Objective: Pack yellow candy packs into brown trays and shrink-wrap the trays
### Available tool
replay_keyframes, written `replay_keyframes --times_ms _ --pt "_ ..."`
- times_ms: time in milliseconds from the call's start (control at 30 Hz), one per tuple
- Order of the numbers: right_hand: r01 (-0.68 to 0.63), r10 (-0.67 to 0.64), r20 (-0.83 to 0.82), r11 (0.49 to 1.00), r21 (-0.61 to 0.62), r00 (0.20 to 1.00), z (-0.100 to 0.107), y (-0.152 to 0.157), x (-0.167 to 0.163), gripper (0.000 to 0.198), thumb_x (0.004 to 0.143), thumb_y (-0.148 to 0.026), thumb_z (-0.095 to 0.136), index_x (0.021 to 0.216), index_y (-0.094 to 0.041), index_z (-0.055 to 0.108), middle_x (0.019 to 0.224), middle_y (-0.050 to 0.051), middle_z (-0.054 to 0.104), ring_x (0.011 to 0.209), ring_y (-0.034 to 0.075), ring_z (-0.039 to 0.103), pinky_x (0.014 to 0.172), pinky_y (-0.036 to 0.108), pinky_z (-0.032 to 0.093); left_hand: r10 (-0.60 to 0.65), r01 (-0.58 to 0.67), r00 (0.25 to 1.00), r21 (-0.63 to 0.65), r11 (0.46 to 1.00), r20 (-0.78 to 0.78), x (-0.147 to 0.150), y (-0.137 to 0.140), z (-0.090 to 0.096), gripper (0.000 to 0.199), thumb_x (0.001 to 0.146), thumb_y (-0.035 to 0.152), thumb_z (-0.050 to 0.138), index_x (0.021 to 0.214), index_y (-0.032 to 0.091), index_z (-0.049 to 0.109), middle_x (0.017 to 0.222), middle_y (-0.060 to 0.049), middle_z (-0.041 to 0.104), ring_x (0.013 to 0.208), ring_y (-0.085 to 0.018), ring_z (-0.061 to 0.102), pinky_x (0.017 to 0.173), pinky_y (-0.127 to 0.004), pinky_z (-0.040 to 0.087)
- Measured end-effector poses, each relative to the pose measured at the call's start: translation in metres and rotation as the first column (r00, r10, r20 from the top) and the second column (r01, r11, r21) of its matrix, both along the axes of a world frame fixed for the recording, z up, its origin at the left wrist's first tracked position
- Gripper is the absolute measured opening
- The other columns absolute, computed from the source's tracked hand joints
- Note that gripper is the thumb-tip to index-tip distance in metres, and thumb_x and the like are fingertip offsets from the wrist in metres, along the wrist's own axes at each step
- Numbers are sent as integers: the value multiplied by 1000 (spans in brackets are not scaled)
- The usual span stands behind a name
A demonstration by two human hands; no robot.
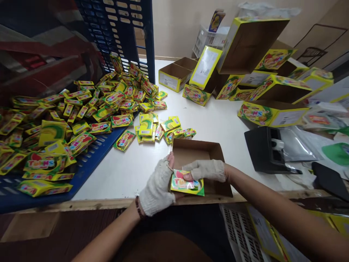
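Left hand (158, 187) is curled round one end of a small yellow box (181, 185); right hand (205, 170) grips it too, thumb on top. It is over the near side of an open brown box (196, 146) on the white table (109, 174). More small boxes (117, 98) lie in a blue basket (84, 177).

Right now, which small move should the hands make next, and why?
Probably lower the yellow-green pack into the open carton: the right hand has its thumb on the pack's face, the left hand is at its left edge, the pack overlaps the carton's near side in this view, and bare cardboard shows inside.
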State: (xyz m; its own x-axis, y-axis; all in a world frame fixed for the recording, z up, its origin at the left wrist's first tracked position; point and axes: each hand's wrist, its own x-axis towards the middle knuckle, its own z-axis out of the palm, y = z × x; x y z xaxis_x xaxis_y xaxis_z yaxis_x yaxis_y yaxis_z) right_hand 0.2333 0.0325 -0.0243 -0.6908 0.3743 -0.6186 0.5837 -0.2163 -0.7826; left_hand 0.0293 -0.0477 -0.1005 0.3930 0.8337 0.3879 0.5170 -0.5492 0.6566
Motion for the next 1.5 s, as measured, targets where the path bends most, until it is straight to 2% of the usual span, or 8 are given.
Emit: replay_keyframes --times_ms 133,233,500,633,767,900,1133,1500 --pt "-241 26 444 868 434 896 19 -21 -18 27 79 -43 64 87 -18 70 86 8 68 76 23 62 68 33 46 -71 80 991 73 994 -109 -26 3 5 90 80 33 68 154 28 17 156 -18 31 144 -36 29 115 -59 25" --pt "-240 -90 485 783 574 870 26 -30 -15 30 70 -35 74 94 -18 69 96 9 67 77 22 61 66 32 44 -64 72 992 70 995 -106 -24 3 4 91 79 36 67 154 25 17 154 -19 33 143 -36 31 115 -58 26" --pt "139 -172 81 940 313 982 26 18 35 38 75 -50 63 91 -15 62 81 1 64 72 15 56 61 23 43 -64 78 995 176 981 -81 -26 3 13 91 77 42 68 152 21 22 154 -20 32 141 -36 33 112 -57 31" --pt "210 -315 166 864 458 934 3 30 18 28 80 -36 62 101 -17 62 92 4 67 77 16 58 66 24 45 -87 144 973 273 951 -212 -16 -10 24 59 81 42 62 134 21 49 131 -12 61 127 -31 50 111 -52 30" --pt "-133 -105 389 833 538 915 -25 23 -13 10 78 -25 65 85 -18 68 81 2 66 75 17 58 62 24 42 -116 187 939 199 962 -324 -1 -18 30 15 84 20 53 93 24 64 98 -1 72 108 -24 59 108 -46 30" --pt "-275 -61 455 723 634 888 -23 18 -17 7 78 -25 69 81 -20 72 87 4 66 80 19 60 67 27 43 -143 209 934 178 961 -327 -1 -17 29 12 79 17 51 82 25 60 93 0 71 99 -22 58 104 -45 31" --pt "89 -307 91 525 846 947 -17 21 -3 28 89 -12 50 111 -18 66 109 6 66 94 17 60 84 27 45 -248 305 901 113 946 -355 -9 -11 30 8 80 26 56 87 25 59 94 1 69 98 -22 55 106 -47 27" --pt "-500 -105 595 440 746 797 -36 8 -38 26 92 -15 47 106 -19 69 111 13 62 102 25 56 73 30 47 -320 371 881 87 925 -348 -15 -6 32 9 82 24 55 90 24 58 98 1 68 105 -22 54 110 -49 22"
